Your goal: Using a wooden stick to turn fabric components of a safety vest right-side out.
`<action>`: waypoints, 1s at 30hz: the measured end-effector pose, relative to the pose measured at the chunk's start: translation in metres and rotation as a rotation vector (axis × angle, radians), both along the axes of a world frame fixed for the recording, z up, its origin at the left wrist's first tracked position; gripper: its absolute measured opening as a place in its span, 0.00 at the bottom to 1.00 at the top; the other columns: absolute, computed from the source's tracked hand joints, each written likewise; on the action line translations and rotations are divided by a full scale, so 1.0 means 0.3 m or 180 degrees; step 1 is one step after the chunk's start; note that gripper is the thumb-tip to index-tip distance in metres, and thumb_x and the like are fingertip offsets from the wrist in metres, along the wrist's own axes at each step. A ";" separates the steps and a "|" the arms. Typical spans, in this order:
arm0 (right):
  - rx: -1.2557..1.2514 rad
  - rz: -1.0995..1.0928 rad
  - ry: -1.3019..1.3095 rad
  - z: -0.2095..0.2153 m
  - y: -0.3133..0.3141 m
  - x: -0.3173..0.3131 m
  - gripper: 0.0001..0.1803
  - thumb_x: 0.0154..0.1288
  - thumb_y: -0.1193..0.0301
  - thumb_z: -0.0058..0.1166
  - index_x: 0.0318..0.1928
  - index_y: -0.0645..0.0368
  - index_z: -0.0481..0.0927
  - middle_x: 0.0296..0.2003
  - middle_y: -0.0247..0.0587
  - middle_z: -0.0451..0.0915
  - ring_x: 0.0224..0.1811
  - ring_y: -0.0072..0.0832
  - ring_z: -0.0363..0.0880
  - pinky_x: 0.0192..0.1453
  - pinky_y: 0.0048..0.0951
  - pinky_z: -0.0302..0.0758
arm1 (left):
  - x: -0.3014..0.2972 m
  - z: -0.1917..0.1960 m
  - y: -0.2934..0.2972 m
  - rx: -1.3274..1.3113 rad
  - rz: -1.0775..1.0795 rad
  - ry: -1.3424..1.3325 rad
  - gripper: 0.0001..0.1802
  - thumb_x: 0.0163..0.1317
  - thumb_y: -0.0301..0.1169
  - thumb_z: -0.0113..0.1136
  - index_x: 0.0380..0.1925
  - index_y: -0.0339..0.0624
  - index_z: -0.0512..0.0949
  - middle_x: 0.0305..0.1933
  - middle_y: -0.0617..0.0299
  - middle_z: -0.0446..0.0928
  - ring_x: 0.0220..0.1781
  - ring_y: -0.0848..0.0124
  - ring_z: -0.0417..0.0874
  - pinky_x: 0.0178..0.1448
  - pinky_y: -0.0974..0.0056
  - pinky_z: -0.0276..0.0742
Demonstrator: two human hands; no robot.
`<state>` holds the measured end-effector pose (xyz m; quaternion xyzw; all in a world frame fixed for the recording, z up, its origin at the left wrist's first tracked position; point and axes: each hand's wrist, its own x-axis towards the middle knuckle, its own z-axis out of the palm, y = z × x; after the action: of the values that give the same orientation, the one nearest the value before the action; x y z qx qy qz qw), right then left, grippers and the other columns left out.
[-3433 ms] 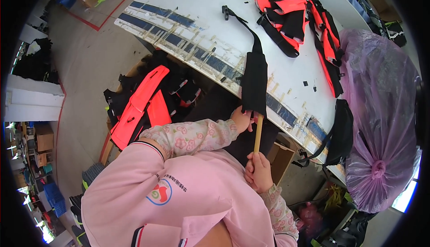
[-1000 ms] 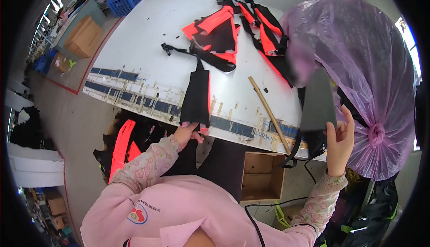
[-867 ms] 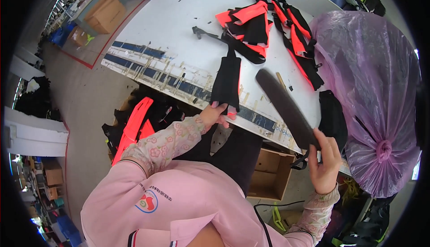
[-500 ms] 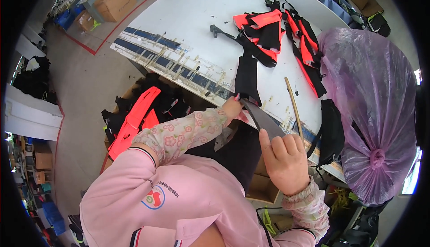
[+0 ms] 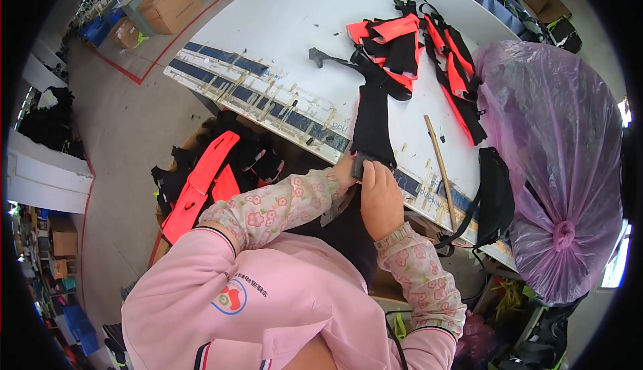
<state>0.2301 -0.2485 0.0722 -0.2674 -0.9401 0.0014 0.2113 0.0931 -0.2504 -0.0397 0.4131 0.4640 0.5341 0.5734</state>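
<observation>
Both of my hands are together at the table's near edge, at the lower end of a wide black fabric band [image 5: 372,122]. My left hand [image 5: 344,170] is closed on the band's end from the left side, its fingertips partly hidden. Right beside it, my right hand [image 5: 380,198] has its fingers closed on a dark grey strip [image 5: 362,164], which is folded against the band's end. Beyond my hands the band runs up the table to a black strap with a buckle [image 5: 316,56] and to a pile of black and neon-orange fabric pieces [image 5: 392,48].
More black and orange straps [image 5: 459,75] lie at the right. A wooden stick [image 5: 440,169], a black pouch [image 5: 495,192] and a big purple plastic bag [image 5: 552,155] are on the table's right part. Left of my legs, a carton holds black and orange pieces [image 5: 204,179].
My right hand has moved left to meet the left one, and the grey strip stretched between them is folded in. The black band has shifted slightly.
</observation>
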 end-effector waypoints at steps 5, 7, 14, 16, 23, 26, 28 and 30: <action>-0.0361 -0.0109 -0.0081 -0.098 0.051 0.014 0.23 0.56 0.73 0.53 0.52 0.67 0.69 0.42 0.47 0.74 0.46 0.39 0.74 0.50 0.34 0.73 | 0.042 0.119 -0.029 -0.0991 0.0290 -0.0946 0.10 0.58 0.23 0.56 0.42 0.41 0.75 0.39 0.62 0.78 0.41 0.73 0.79 0.39 0.66 0.77; -0.0280 -0.0032 -0.0044 -0.119 0.084 0.024 0.21 0.54 0.73 0.53 0.50 0.65 0.71 0.40 0.46 0.75 0.43 0.39 0.75 0.48 0.35 0.73 | 0.034 0.122 -0.032 -0.0704 0.0049 -0.0762 0.11 0.61 0.24 0.52 0.44 0.39 0.73 0.37 0.60 0.77 0.36 0.70 0.81 0.37 0.66 0.79; -0.0767 -0.0095 -0.1011 -0.150 0.190 0.003 0.08 0.43 0.72 0.62 0.28 0.60 0.79 0.25 0.44 0.78 0.30 0.43 0.78 0.37 0.40 0.75 | 0.031 0.099 -0.020 -0.0813 -0.0269 -0.0158 0.12 0.64 0.23 0.42 0.47 0.33 0.69 0.35 0.52 0.78 0.15 0.67 0.78 0.36 0.64 0.81; -0.0935 -0.0069 -0.0913 -0.164 0.187 -0.011 0.09 0.43 0.73 0.61 0.29 0.60 0.79 0.26 0.46 0.78 0.30 0.44 0.78 0.37 0.41 0.75 | 0.023 0.072 -0.023 -0.0921 -0.0202 -0.0260 0.12 0.65 0.23 0.44 0.47 0.34 0.69 0.36 0.53 0.78 0.16 0.66 0.79 0.35 0.63 0.81; -0.1421 -0.0087 -0.0680 -0.101 0.086 -0.022 0.20 0.48 0.76 0.57 0.45 0.64 0.74 0.34 0.50 0.77 0.39 0.45 0.78 0.42 0.39 0.75 | -0.003 0.097 -0.069 -0.1269 0.0362 -0.1614 0.11 0.66 0.27 0.46 0.47 0.41 0.70 0.36 0.55 0.78 0.29 0.63 0.82 0.30 0.61 0.81; -0.0919 0.0171 -0.0606 -0.081 0.053 -0.007 0.25 0.50 0.72 0.60 0.49 0.66 0.71 0.37 0.47 0.77 0.42 0.40 0.77 0.46 0.36 0.74 | -0.037 0.039 -0.071 -0.1350 0.0085 -0.1304 0.11 0.67 0.29 0.46 0.47 0.42 0.72 0.38 0.55 0.79 0.31 0.64 0.82 0.32 0.62 0.80; -0.0968 0.0110 -0.0834 -0.035 0.025 -0.005 0.24 0.51 0.75 0.55 0.51 0.67 0.71 0.38 0.47 0.76 0.43 0.40 0.76 0.48 0.35 0.74 | -0.034 0.034 -0.073 -0.1353 -0.0080 -0.1075 0.12 0.67 0.30 0.46 0.48 0.42 0.72 0.41 0.55 0.79 0.35 0.66 0.82 0.37 0.62 0.80; -0.1018 0.0038 -0.1060 -0.011 0.005 0.003 0.23 0.53 0.78 0.49 0.53 0.67 0.70 0.40 0.47 0.76 0.45 0.40 0.75 0.49 0.35 0.74 | -0.013 0.032 -0.071 -0.1168 0.0245 -0.0901 0.15 0.68 0.31 0.45 0.52 0.40 0.72 0.49 0.57 0.77 0.46 0.70 0.79 0.49 0.65 0.76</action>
<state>0.2311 -0.2470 0.0688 -0.2884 -0.9514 0.1076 0.0081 0.0892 -0.2718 -0.0302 0.2049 0.4837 0.5149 0.6774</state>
